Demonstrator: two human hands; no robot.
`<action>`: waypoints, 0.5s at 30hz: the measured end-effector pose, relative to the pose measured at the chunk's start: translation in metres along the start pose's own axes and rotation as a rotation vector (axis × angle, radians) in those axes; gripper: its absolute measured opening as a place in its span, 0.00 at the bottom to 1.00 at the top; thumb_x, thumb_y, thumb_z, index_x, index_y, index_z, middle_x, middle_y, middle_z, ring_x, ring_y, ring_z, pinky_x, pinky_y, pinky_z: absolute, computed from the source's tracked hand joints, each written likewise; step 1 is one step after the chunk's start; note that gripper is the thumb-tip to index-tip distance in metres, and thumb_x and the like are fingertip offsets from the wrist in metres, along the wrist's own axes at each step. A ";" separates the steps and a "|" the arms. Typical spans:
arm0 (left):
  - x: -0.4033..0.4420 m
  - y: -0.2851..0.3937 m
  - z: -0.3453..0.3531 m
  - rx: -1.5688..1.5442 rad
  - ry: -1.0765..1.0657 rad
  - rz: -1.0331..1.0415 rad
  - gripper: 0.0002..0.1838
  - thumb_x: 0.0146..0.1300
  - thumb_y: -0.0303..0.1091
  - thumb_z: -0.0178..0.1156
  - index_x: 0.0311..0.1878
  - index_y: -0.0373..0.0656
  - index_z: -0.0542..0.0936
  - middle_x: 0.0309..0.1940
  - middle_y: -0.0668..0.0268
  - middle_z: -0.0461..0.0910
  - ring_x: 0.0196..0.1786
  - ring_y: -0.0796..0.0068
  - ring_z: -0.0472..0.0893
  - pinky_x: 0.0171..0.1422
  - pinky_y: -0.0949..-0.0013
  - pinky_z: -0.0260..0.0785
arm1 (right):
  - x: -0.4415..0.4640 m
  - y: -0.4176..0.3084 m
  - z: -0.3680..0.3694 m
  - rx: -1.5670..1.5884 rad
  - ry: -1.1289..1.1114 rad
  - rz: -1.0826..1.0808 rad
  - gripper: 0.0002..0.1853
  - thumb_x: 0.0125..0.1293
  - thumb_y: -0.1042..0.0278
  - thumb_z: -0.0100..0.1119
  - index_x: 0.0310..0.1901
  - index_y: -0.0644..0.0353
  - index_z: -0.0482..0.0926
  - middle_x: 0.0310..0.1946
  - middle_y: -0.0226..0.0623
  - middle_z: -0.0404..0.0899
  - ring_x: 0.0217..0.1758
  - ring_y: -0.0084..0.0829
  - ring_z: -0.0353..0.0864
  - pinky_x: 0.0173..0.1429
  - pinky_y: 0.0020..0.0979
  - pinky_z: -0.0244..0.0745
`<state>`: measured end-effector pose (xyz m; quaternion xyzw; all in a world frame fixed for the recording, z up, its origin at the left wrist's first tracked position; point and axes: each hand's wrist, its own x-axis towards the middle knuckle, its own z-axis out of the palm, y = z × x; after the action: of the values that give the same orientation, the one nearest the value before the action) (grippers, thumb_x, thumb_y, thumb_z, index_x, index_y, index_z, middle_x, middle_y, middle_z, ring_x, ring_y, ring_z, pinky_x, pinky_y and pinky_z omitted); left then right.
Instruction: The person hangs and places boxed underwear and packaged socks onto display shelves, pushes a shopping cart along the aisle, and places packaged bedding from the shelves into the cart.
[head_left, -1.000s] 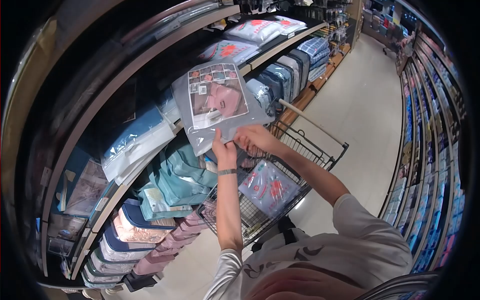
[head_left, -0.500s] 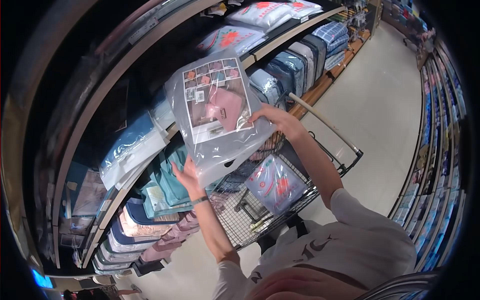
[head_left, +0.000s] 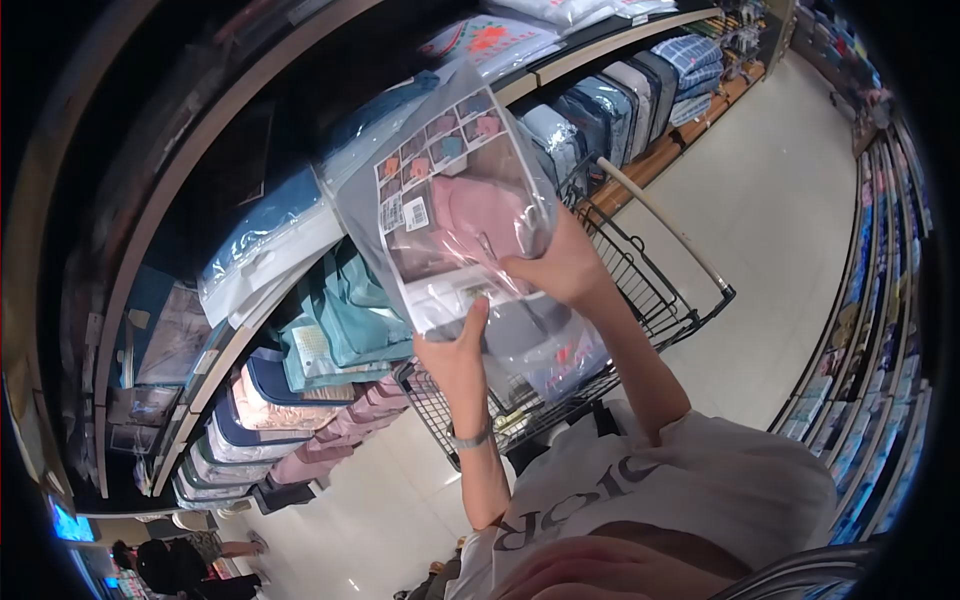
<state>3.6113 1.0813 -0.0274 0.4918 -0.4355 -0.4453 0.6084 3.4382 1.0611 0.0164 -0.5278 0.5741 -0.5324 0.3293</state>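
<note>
A clear plastic textile package (head_left: pixel 455 215) is held up in front of the shelf, tilted and bent at its near end. Its printed insert shows a pink folded fabric, small colour pictures and a barcode label. My left hand (head_left: pixel 455 350) grips the lower left edge, thumb on the front. On the right side my right hand (head_left: pixel 565 262) also grips it, its thumb pressed on the printed face and its fingers hidden behind. Beneath the package, a wire shopping cart (head_left: pixel 640 290) holds another plastic-wrapped pack with red print (head_left: pixel 570 365), partly covered from view.
Shelving on the left carries blue packs (head_left: pixel 265 265), teal fabric packs (head_left: pixel 355 320) and stacked bedding bags (head_left: pixel 235 440). Blue checked packs (head_left: pixel 688 60) lie farther along. The aisle floor (head_left: pixel 740 170) runs between this and the right shelf (head_left: pixel 880 290). Another person (head_left: pixel 170 565) is at lower left.
The package has tilted and bent, its near end folding down over the cart. My left hand has gone from spread fingers under its corner to a grip with the thumb on its face.
</note>
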 end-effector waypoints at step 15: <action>-0.080 -0.013 -0.212 -0.806 -0.070 -0.552 0.35 0.55 0.37 0.59 0.66 0.30 0.71 0.56 0.49 0.80 0.54 0.54 0.83 0.59 0.55 0.79 | -0.145 0.018 0.023 0.341 -0.248 0.448 0.42 0.51 0.77 0.76 0.71 0.62 0.69 0.58 0.34 0.77 0.60 0.27 0.76 0.64 0.28 0.70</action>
<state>3.7974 1.2022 -0.0767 0.2989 -0.1022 -0.7395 0.5945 3.4878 1.1914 -0.0326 -0.3863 0.5337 -0.4668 0.5899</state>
